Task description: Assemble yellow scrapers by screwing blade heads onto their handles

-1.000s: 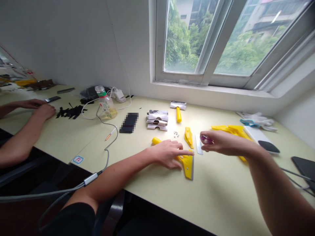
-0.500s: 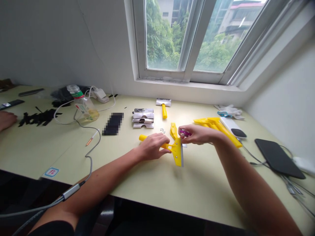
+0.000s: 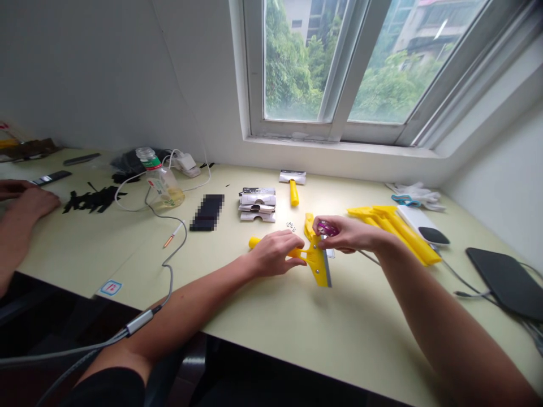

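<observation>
My left hand [image 3: 275, 253] is wrapped round the handle of a yellow scraper [image 3: 317, 261], whose wide head carries a metal blade along its right side and two small screws. Between the closed fingers of my right hand [image 3: 351, 233] is a small shiny purple object [image 3: 327, 228]; its kind is partly hidden. The right fingertips are at the far end of the scraper head. Just behind lies another yellow piece [image 3: 309, 224], partly covered. Several tiny metal pieces [image 3: 291, 226] rest on the table beyond my left hand.
Yellow handles [image 3: 394, 226] lie at the right, near a white device [image 3: 424, 225] and gloves [image 3: 418, 195]. Stacked blade sleeves [image 3: 258, 203] and a sleeved scraper [image 3: 293, 191] stand behind. Leftward are a bottle [image 3: 163, 186], a cable [image 3: 172, 265] and another person's hands [image 3: 31, 200].
The view has turned slightly left, so everything sits further right and more of the other person's hands and arm shows. Both my hands keep their hold, with the scraper head tilted a little differently.
</observation>
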Action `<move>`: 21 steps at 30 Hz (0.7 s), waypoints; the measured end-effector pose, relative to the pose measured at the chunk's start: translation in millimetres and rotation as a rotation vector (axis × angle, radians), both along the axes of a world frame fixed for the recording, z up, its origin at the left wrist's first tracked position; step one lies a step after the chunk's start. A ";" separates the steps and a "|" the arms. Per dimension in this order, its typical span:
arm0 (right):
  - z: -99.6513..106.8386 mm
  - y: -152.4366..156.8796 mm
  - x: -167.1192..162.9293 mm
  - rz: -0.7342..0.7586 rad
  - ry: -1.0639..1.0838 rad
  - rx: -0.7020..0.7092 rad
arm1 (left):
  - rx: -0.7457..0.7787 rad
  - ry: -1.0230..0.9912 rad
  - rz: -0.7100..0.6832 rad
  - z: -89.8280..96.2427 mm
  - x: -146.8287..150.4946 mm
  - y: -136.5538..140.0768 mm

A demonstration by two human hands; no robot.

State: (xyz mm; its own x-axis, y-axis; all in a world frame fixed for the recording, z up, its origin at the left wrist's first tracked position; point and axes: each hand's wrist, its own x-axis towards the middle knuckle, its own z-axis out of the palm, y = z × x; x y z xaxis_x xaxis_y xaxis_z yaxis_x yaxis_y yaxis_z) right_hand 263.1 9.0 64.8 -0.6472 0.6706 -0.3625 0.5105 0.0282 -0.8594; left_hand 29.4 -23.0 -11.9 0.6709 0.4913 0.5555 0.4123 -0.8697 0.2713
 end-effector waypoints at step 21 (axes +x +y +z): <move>-6.1 5.5 -6.3 -0.245 0.035 0.064 | 0.102 0.057 0.101 -2.4 -0.6 1.5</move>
